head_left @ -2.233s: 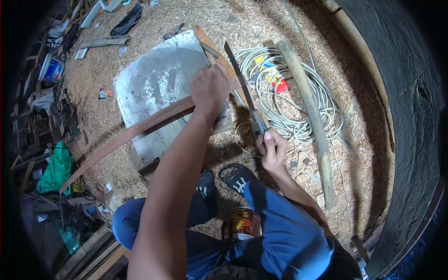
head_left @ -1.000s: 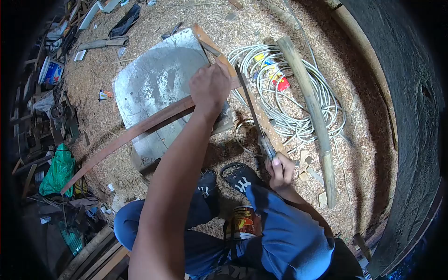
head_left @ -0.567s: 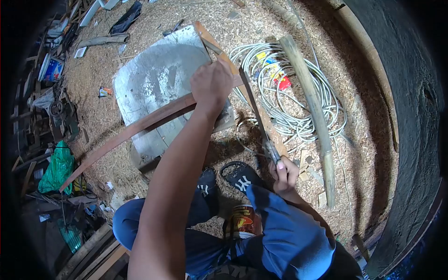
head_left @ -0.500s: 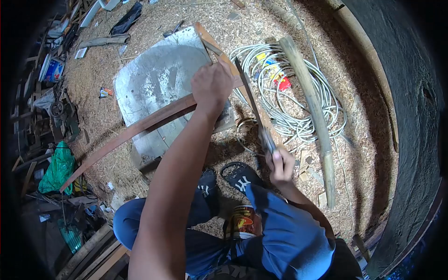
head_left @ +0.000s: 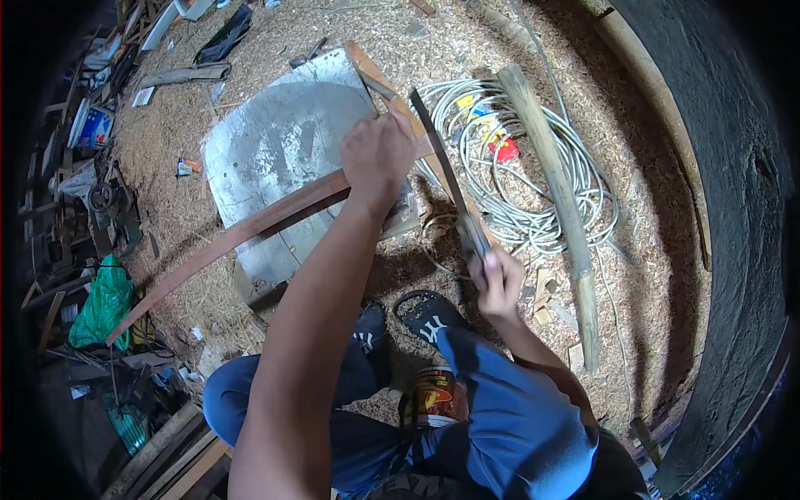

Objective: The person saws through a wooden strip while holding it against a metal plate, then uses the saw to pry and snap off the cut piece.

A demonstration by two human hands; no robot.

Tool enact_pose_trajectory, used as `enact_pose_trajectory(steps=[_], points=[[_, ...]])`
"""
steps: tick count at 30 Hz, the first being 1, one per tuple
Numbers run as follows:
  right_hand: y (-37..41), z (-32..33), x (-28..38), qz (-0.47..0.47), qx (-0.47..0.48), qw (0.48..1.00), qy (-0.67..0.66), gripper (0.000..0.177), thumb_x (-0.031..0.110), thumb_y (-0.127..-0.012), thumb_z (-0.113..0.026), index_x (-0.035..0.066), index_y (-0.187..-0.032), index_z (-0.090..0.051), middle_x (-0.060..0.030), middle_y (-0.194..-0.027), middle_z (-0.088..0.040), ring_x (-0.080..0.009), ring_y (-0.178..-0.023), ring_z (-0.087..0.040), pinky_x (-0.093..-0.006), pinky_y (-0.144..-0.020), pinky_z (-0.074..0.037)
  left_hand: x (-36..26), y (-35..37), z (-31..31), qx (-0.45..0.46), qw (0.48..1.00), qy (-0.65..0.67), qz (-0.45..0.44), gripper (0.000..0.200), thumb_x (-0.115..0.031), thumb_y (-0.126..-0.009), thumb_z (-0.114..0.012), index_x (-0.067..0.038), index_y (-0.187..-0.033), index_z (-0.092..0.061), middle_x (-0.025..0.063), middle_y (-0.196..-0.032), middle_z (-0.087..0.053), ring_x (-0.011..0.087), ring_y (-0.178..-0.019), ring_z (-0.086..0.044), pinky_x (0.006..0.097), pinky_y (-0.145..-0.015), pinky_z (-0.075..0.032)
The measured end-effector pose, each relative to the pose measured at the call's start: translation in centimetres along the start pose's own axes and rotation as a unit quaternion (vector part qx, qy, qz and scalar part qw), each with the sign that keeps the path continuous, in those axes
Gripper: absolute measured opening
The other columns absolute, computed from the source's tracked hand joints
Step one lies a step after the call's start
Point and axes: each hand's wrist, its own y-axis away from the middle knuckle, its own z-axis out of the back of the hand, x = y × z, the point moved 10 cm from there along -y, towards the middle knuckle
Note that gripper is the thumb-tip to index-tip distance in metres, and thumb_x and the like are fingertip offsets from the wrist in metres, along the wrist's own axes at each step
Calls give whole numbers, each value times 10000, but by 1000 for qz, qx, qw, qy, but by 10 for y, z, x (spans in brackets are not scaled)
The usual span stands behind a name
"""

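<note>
My left hand [head_left: 379, 154] is closed round a long reddish wooden strip [head_left: 242, 229], pressing it down over a grey metal-topped block [head_left: 287, 125]. The strip slants from the lower left up to the hand. My right hand [head_left: 498, 283] grips the handle of a handsaw [head_left: 446, 167], whose dark blade lies across the strip's right end, just right of my left hand. Another wooden piece [head_left: 360, 58] runs diagonally beneath the strip and the saw. The saw's teeth are too small to make out.
Coiled pale cable [head_left: 533, 225] and a rough wooden pole [head_left: 558, 175] lie at the right on the shavings. A green bag [head_left: 104, 304] is at the left. A printed bucket [head_left: 435, 396] stands between my legs. A dark curved beam [head_left: 733, 167] borders the right.
The saw and my right hand have shifted slightly up and to the left, along the blade's line. My left hand and the strip stay in place.
</note>
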Motion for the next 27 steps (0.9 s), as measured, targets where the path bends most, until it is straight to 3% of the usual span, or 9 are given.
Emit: enact_pose_trajectory(steps=[3,7,10,12,15,18,25,27], points=[[-25,-9,4,27,-25,999,-19,354,134,-1021,-475,34,-681,-477,2,-553,-448,-87,-485,-374,-288,-469,-278,1,1,1,-5,1000,-3,-4,480,-269,-993,-482,-20,-651,-708,253,-709,-692,443,-660,-697,515,-669,-577],[30,13,3,39,12,999,17,405,221,-1071,-433,28,-715,-460,-19,-574,-443,-79,-500,-356,-277,-484,-265,-2,-1,5,6,1000,6,20,483,-263,-989,-483,-12,-641,-705,264,-707,-688,447,-673,-702,519,-673,-581],[54,21,-6,-7,11,999,-52,405,220,-1072,-435,27,-718,-467,-21,-571,-449,-82,-500,-364,-279,-483,-271,3,2,3,1,1000,4,16,489,-265,-991,-481,-8,-640,-703,267,-713,-689,451,-676,-702,527,-668,-579],[39,17,-2,-3,11,1000,23,417,237,-1070,-450,29,-709,-460,-25,-568,-451,-84,-500,-365,-279,-484,-275,0,2,4,-16,1000,11,-4,493,-268,-994,-478,-7,-640,-701,267,-719,-691,453,-675,-701,533,-663,-577],[-20,-5,5,41,-14,999,-11,381,179,-1032,-485,42,-677,-468,5,-582,-456,-89,-521,-408,-289,-490,-296,0,0,2,-12,1000,21,-5,494,-271,-1000,-487,-4,-636,-689,269,-719,-689,461,-676,-696,543,-670,-570],[-24,-9,12,28,-10,1000,-8,394,197,-1039,-485,42,-677,-472,0,-575,-448,-95,-509,-402,-290,-490,-295,2,0,0,11,1000,26,7,488,-266,-1003,-502,-4,-630,-674,267,-708,-681,467,-664,-688,542,-651,-566],[45,18,-13,-34,-7,999,-35,422,244,-1062,-452,23,-702,-446,-32,-573,-440,-93,-500,-363,-280,-495,-271,0,5,0,-15,999,29,-22,482,-255,-1004,-506,-8,-624,-668,260,-705,-679,469,-648,-677,542,-636,-560],[25,6,-4,28,-2,1000,4,433,257,-1065,-444,22,-701,-446,-22,-574,-435,-91,-504,-363,-283,-500,-277,-4,2,5,-34,998,29,-36,482,-256,-1003,-507,-9,-621,-668,259,-708,-681,468,-652,-678,544,-641,-560]])
